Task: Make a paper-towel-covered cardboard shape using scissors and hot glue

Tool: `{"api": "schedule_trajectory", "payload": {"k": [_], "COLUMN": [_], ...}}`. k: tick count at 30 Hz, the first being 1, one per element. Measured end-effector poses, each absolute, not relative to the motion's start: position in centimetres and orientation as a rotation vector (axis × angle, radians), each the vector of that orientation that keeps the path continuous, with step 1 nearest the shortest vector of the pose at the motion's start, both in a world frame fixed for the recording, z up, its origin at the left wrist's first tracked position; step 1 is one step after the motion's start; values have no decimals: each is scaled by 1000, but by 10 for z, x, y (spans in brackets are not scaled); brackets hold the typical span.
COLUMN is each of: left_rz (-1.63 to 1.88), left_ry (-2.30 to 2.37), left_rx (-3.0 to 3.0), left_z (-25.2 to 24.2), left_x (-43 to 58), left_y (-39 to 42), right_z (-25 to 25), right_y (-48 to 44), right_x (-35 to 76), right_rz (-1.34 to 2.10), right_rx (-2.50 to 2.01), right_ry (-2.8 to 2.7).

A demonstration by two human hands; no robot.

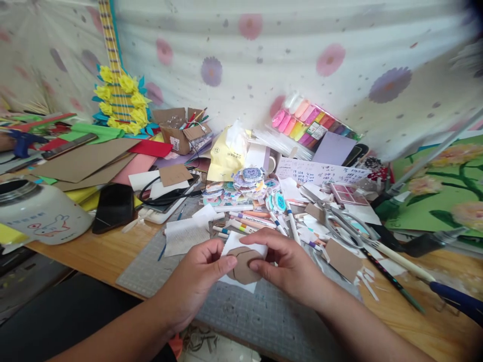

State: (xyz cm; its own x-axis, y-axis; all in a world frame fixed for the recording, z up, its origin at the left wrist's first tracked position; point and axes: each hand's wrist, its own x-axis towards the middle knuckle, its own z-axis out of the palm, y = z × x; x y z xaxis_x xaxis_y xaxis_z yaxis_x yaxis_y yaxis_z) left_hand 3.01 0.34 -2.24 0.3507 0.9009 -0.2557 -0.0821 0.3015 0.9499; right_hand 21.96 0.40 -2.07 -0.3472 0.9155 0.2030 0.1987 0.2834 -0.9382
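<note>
My left hand and my right hand meet over a grey cutting mat. Together they pinch a small round piece of brown cardboard from both sides. A white paper scrap lies right behind and under the cardboard piece. Both hands have thumbs and forefingers closed on the cardboard's edges. Just beyond the hands lie several marker pens and a pile of cut paper stickers.
Scissors and a cardboard square lie right of my hands. A white jar and a black phone sit at left. Cardboard sheets, a paper guitar, a clay pack and a blue glue gun crowd the desk.
</note>
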Motion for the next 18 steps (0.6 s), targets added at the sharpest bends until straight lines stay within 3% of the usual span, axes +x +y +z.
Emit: {"api": "schedule_trajectory", "payload": {"k": [10,15,18], "left_rz": [973,1047,1015], "left_ry": [1030,1045,1026], "left_rx": [898,886,935], "left_z": [-23,-21,-20], "left_x": [31,30,32], "left_y": [6,6,4], "right_z": [-18,-14,-12], "right_y": [11,18,11], "right_x": [232,245,233], "right_rz": [1271,736,1024], "right_rx": [-1277,-1457,-1292], "right_ry": [-1660,-1985,-1727]}}
